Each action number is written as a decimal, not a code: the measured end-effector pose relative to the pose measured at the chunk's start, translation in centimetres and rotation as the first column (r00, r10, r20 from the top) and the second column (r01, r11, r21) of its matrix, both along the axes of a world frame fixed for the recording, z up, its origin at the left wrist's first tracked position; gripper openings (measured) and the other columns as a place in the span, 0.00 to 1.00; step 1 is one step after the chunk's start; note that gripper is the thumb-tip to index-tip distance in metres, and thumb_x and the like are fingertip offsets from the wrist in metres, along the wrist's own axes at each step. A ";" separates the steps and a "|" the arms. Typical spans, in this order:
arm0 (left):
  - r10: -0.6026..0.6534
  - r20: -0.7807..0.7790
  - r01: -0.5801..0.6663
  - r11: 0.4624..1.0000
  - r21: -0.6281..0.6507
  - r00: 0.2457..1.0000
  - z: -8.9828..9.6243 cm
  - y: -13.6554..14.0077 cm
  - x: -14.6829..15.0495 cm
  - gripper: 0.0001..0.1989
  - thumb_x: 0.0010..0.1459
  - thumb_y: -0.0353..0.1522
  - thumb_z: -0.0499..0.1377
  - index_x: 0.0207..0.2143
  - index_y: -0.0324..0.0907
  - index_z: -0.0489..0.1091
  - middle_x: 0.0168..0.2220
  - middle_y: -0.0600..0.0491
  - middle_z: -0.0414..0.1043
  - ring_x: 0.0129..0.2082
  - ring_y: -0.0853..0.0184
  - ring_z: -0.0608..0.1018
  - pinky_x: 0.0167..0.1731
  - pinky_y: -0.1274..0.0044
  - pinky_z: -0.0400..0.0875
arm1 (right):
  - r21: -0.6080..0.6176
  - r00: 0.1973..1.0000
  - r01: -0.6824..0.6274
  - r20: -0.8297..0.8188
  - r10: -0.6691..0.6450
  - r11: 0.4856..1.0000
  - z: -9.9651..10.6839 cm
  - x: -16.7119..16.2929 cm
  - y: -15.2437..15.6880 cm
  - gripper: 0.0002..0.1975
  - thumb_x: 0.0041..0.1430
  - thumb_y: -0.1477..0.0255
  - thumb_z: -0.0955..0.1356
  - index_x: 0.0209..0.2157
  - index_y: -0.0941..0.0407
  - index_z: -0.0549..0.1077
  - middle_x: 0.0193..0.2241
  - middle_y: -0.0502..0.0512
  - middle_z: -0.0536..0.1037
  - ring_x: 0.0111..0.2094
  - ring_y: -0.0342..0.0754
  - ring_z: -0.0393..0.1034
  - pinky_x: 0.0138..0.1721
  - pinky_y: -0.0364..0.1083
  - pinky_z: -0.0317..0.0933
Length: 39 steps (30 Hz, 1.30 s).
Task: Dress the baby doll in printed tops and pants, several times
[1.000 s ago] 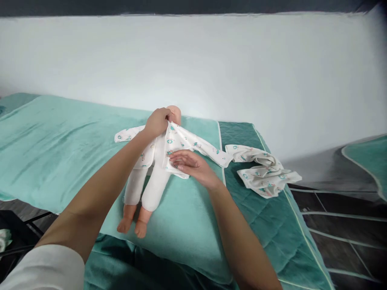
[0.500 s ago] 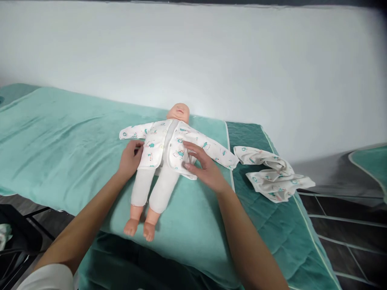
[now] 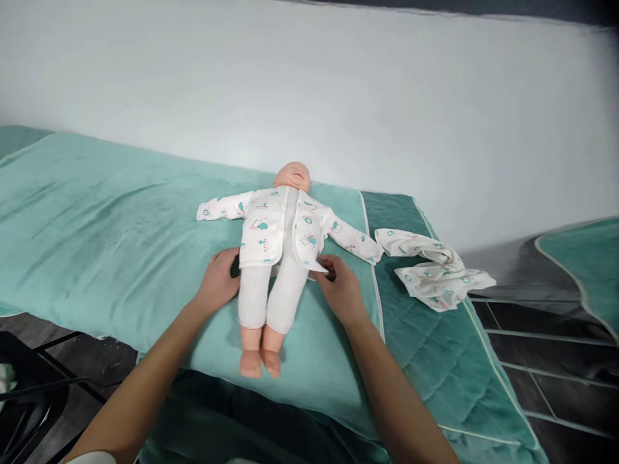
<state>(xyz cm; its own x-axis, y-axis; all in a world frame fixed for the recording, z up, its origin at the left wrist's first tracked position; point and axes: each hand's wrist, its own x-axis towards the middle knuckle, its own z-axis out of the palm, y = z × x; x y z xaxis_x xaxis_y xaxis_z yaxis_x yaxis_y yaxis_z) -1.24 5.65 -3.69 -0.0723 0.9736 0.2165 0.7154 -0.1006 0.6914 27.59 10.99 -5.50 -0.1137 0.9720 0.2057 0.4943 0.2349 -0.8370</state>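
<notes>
A baby doll point(image 3: 279, 293) lies on its back on the green bed cover, head toward the wall. It wears a white printed baby jacket point(image 3: 264, 229), unfastened down the front over a white underlayer, with both sleeves spread out sideways. At the jacket's lower left corner, my left hand point(image 3: 220, 280) has its fingers curled against the hem and the doll's hip. My right hand point(image 3: 340, 287) pinches the jacket's lower right corner between thumb and fingers, beside the doll's other hip. The doll's hands are hidden inside the sleeves.
Crumpled printed baby pants point(image 3: 442, 277) lie to the right on a darker quilted cover point(image 3: 425, 361). A white wall point(image 3: 309, 84) stands behind the bed. At the lower left is a black chair point(image 3: 29, 386), and another green-covered surface point(image 3: 580, 264) is at far right.
The doll's legs have swung to the right and come closer together, so its body lies straighter. My right hand has moved down from the jacket front to its lower corner and closed there.
</notes>
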 end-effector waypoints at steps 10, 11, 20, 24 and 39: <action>0.076 0.129 -0.071 0.997 -0.043 0.989 0.3 -0.4 2.0 0.13 0.56 0.30 0.56 0.44 0.43 0.72 0.43 0.48 0.80 0.42 0.57 0.79 0.43 0.66 0.72 | -0.005 0.984 0.141 0.110 -0.139 0.990 0.8 0.4 -1.5 0.15 0.59 0.62 0.66 0.44 0.55 0.73 0.34 0.58 0.82 0.32 0.56 0.74 0.33 0.51 0.63; 0.101 0.152 -0.096 0.995 -0.038 0.983 0.3 -0.8 1.8 0.12 0.57 0.31 0.56 0.44 0.43 0.71 0.40 0.50 0.80 0.40 0.58 0.79 0.41 0.68 0.72 | -0.016 0.982 0.152 0.113 -0.149 0.988 0.7 0.6 -1.8 0.15 0.59 0.62 0.66 0.45 0.55 0.72 0.32 0.57 0.81 0.30 0.55 0.73 0.31 0.50 0.63; 0.220 0.151 -0.226 0.974 0.017 0.964 -0.6 -2.8 1.4 0.10 0.57 0.32 0.58 0.43 0.45 0.68 0.36 0.54 0.75 0.38 0.62 0.77 0.42 0.69 0.72 | 0.174 0.975 0.102 0.178 -0.133 0.979 0.7 1.0 -3.9 0.20 0.61 0.67 0.66 0.55 0.53 0.70 0.39 0.59 0.77 0.37 0.56 0.73 0.38 0.56 0.68; 0.083 0.194 -0.122 0.972 0.199 0.978 -0.4 -2.8 1.3 0.10 0.59 0.30 0.57 0.44 0.46 0.69 0.44 0.51 0.74 0.46 0.62 0.76 0.49 0.68 0.72 | 0.363 0.995 -0.097 0.022 0.096 0.927 2.8 0.4 -4.1 0.20 0.64 0.69 0.67 0.58 0.48 0.68 0.57 0.63 0.70 0.58 0.60 0.67 0.52 0.60 0.67; 0.111 0.244 -0.143 0.983 0.115 0.963 -0.9 -2.2 0.9 0.11 0.56 0.25 0.50 0.31 0.45 0.71 0.31 0.54 0.73 0.34 0.66 0.75 0.37 0.73 0.69 | 0.061 0.882 0.086 0.460 -0.104 0.994 10.3 -7.9 10.4 0.09 0.64 0.69 0.64 0.29 0.52 0.65 0.27 0.56 0.74 0.28 0.51 0.64 0.32 0.48 0.53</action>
<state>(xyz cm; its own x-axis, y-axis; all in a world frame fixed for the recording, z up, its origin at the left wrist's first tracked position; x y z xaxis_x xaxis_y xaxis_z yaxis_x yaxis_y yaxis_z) -0.30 3.45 -4.64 -0.2577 0.9175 0.3029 0.5469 -0.1200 0.8286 19.65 21.40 4.77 -0.1120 0.9756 0.1888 0.8445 0.1936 -0.4994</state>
